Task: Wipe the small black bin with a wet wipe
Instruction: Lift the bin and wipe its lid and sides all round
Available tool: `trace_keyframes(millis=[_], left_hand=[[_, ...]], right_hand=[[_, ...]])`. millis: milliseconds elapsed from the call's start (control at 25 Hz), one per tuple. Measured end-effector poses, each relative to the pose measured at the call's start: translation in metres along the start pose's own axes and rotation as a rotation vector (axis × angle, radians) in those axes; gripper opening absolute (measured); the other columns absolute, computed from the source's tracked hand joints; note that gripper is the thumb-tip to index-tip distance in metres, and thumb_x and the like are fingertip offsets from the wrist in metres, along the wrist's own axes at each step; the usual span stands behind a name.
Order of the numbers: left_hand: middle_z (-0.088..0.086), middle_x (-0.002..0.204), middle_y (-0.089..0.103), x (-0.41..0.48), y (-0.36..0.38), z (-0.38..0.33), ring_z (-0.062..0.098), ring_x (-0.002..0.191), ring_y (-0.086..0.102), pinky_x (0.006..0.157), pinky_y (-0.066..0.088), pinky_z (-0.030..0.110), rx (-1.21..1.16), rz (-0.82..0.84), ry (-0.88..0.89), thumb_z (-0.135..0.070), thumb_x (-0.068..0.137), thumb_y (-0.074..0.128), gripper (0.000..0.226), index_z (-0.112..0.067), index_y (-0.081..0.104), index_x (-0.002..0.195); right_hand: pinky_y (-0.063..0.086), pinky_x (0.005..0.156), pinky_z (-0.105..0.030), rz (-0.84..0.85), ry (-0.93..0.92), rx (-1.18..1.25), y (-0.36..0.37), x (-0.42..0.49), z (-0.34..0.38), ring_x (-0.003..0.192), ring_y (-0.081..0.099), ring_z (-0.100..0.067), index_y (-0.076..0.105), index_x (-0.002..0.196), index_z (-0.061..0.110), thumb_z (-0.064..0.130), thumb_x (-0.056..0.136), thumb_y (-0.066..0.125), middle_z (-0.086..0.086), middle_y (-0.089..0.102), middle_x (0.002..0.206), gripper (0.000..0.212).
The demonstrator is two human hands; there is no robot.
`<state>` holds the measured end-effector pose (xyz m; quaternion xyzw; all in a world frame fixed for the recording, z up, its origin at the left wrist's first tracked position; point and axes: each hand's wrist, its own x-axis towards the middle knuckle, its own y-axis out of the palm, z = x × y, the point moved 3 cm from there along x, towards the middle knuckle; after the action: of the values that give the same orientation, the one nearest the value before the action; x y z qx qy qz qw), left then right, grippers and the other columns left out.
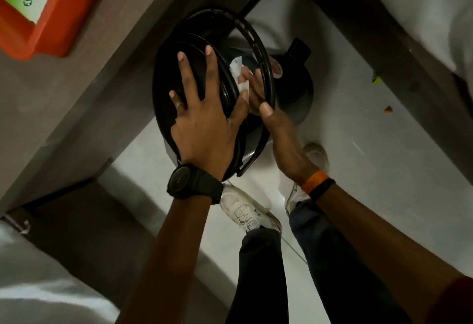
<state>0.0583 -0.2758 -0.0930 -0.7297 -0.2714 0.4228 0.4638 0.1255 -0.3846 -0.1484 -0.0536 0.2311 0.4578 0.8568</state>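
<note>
Bin [294, 88] first: small, black, held up off the floor just beside the bench edge, lid [179, 80] swung open. Going left to right, there's an orange wipes pack [33, 16] on the bench [89, 72]. Then the left hand [202, 123], black watch on the wrist, fingers spread flat on the lid, bracing it, not gripping anything. Right hand [263, 95] reaches in past the loose rim ring [261, 49], pinching the white wet wipe [236, 72] against the inside. So I'd say we're mid-wipe, around the mouth. Next it probably needs the bin turned to reach the outer wall.
</note>
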Motion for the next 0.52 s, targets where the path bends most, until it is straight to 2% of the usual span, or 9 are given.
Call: trace_keyframes(millis=[80,160,200,280,400,440,520], left_hand=[[0.003,0.170,-0.003,0.002,-0.002,0.005,0.050,0.146,0.026,0.096,0.049,0.064,-0.008,-0.013,-0.007,-0.069,0.090,0.030,0.080,-0.037,0.005,0.158],[0.004,0.170,0.000,0.002,-0.004,0.007,0.049,0.146,0.028,0.097,0.050,0.062,-0.026,-0.023,-0.032,-0.066,0.091,0.033,0.078,-0.036,0.007,0.158],[0.004,0.169,0.000,0.001,-0.004,0.006,0.050,0.145,0.029,0.097,0.049,0.062,-0.033,-0.025,-0.041,-0.065,0.093,0.035,0.077,-0.036,0.008,0.158],[0.006,0.169,0.000,0.004,-0.002,0.000,0.051,0.144,0.030,0.098,0.048,0.060,-0.032,-0.041,-0.068,-0.062,0.096,0.036,0.074,-0.035,0.007,0.159],[0.009,0.169,0.002,0.014,-0.001,-0.009,0.054,0.142,0.033,0.097,0.048,0.058,-0.028,-0.072,-0.133,-0.064,0.096,0.033,0.074,-0.035,0.007,0.158],[0.010,0.169,0.001,0.015,-0.001,-0.011,0.053,0.142,0.033,0.097,0.048,0.058,-0.032,-0.080,-0.142,-0.066,0.095,0.034,0.076,-0.035,0.007,0.158],[0.013,0.169,-0.001,0.003,0.003,-0.016,0.051,0.145,0.028,0.097,0.048,0.060,-0.033,-0.073,-0.110,-0.070,0.089,0.043,0.086,-0.035,0.007,0.158]], right_hand=[[0.022,0.129,-0.032,-0.142,0.117,0.019,-0.018,0.030,-0.013,0.159,0.021,-0.017,0.028,0.161,0.020,0.046,0.107,0.034,-0.002,0.026,0.171,0.061],[0.012,0.133,-0.040,-0.337,0.255,0.023,-0.046,0.052,-0.025,0.161,0.013,-0.017,0.020,0.163,0.015,0.031,0.113,0.028,-0.003,0.016,0.173,0.053],[0.012,0.132,-0.043,-0.373,0.278,0.013,-0.053,0.053,-0.028,0.161,0.012,-0.017,0.017,0.163,0.015,0.030,0.113,0.027,-0.002,0.014,0.173,0.053],[0.012,0.133,-0.042,-0.312,0.277,0.054,-0.042,0.039,-0.030,0.161,0.012,-0.014,0.011,0.165,0.019,0.040,0.111,0.028,0.001,0.012,0.174,0.059],[0.015,0.130,-0.036,-0.076,0.133,0.057,-0.010,0.000,-0.026,0.161,0.013,-0.011,0.015,0.164,0.024,0.064,0.096,0.033,0.004,0.015,0.174,0.082],[0.014,0.130,-0.037,-0.045,0.091,0.024,-0.009,-0.002,-0.030,0.161,0.011,-0.011,0.016,0.164,0.025,0.063,0.096,0.032,0.004,0.013,0.174,0.080],[0.009,0.133,-0.042,-0.128,0.120,0.024,-0.024,0.014,-0.036,0.162,0.005,-0.011,0.011,0.165,0.025,0.054,0.103,0.027,0.005,0.006,0.175,0.070]])
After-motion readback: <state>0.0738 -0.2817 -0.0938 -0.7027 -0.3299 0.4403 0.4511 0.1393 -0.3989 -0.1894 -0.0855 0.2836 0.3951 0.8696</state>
